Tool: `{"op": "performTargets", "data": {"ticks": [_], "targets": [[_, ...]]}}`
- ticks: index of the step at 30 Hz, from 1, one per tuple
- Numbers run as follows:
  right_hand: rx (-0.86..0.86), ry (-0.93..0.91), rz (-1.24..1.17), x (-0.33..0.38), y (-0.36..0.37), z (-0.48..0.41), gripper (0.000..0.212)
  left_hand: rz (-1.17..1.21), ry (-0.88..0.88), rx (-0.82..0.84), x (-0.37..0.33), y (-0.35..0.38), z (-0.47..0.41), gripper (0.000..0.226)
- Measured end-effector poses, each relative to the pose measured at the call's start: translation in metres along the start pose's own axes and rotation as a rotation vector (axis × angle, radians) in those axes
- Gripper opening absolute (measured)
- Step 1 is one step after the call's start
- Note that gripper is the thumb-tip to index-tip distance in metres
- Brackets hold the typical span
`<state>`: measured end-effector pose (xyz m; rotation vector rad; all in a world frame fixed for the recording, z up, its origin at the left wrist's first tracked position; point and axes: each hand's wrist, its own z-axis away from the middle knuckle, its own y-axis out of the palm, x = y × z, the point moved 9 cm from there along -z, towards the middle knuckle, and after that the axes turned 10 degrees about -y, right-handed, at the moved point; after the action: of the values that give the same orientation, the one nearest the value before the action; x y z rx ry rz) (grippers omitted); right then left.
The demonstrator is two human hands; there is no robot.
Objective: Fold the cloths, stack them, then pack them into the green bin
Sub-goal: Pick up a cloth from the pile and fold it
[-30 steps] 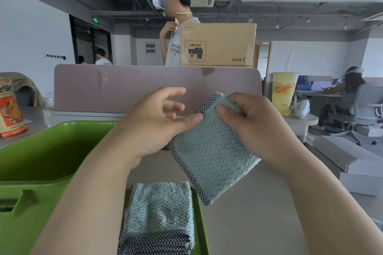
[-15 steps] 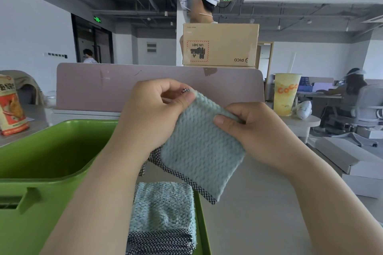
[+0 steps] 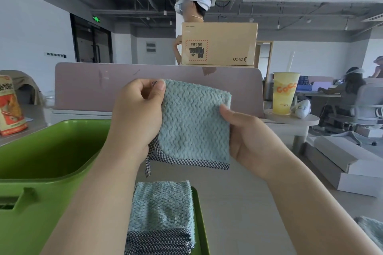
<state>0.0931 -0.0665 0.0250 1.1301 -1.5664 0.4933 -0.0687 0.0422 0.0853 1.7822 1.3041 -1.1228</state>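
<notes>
The task is, by judgement, somewhere in the middle. A stack [image 3: 163,213] of folded cloths lies on a green tray [image 3: 200,225], just beside the bin [image 3: 51,151], on the near part of the worktop [image 3: 238,203]. No cloth shows in the part of the bin that is in view, so the packing seems not yet begun. One cloth [image 3: 194,122] is held up in the air above the worktop, beyond the stack. It looks already folded to a small square, with the checked border along its lower edge and a short loop hanging at the lower left. It must yet go onto the stack. At the lower right edge a second cloth [image 3: 371,232] shows only in part; whether it is folded, one cannot tell.

The left hand [image 3: 136,118] is curled, and its thumb and fingers pinch the upper left corner of the cloth. The right hand [image 3: 248,138] grips the right edge, the thumb pressed on the front and the fingers hidden behind. Both hands are thus clamped on the same cloth.
</notes>
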Motion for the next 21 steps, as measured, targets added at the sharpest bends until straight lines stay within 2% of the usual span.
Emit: {"op": "performTargets", "data": {"ticks": [3,8,11,13,16,18,21], "targets": [[-0.045,-0.058,0.092,0.0,-0.005,-0.001,0.034,0.05,-0.023,-0.019,0.001,-0.003,-0.001,0.013],[-0.19,-0.194,0.208,0.01,-0.008,0.003,0.037,0.127,-0.19,0.051,0.017,0.009,0.001,0.017],[-0.244,-0.186,0.259,0.003,-0.006,0.004,0.043,-0.068,-0.314,0.191,0.034,0.024,0.011,0.049],[-0.265,-0.19,0.305,-0.003,-0.006,0.003,0.042,-0.084,-0.43,0.311,0.05,0.031,0.021,0.053],[-0.294,-0.151,0.358,-0.016,-0.007,0.002,0.04,-0.034,-0.544,0.442,0.075,0.028,0.035,0.035],[-0.295,-0.094,0.406,-0.026,-0.008,0.0,0.039,0.011,-0.576,0.49,0.093,0.02,0.043,0.041],[-0.215,0.066,0.479,-0.053,-0.004,-0.002,0.03,-0.083,-0.552,0.41,0.119,-0.003,0.049,0.053]]}}
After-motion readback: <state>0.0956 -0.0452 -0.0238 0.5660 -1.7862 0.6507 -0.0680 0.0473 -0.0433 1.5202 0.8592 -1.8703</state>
